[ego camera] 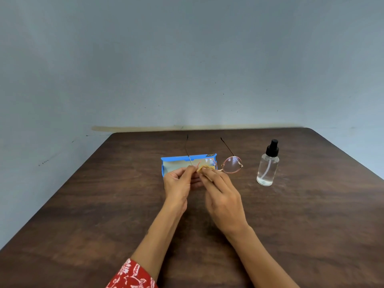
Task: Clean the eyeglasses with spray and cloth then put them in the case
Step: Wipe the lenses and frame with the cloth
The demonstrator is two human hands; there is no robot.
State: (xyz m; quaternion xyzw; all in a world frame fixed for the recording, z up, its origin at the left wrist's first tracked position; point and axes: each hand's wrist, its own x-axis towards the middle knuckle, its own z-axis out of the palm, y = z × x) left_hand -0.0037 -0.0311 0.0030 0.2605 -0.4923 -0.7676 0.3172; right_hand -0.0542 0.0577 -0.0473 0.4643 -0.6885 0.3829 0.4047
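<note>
Eyeglasses point(225, 164) pinched at hinge by left hand point(178, 182); right hand point(223, 197) fingers point(209, 173) rub cloth point(204, 167) on lens. I'd keep pressure light, circular.

Plain indoor room, likely a home: dark wooden table point(291, 215) pushed against a bare, scuffed pale blue-grey painted wall point(187, 59); worn paint strip on the wall just above the table's far edge.

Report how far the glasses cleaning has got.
Done, apparently: the spray bottle stands set aside, untouched. In hand: the left hand holds the eyeglasses while the right hand rubs the cloth on one lens. Left: the other lens, then putting them in the open blue case behind the hands.
</note>
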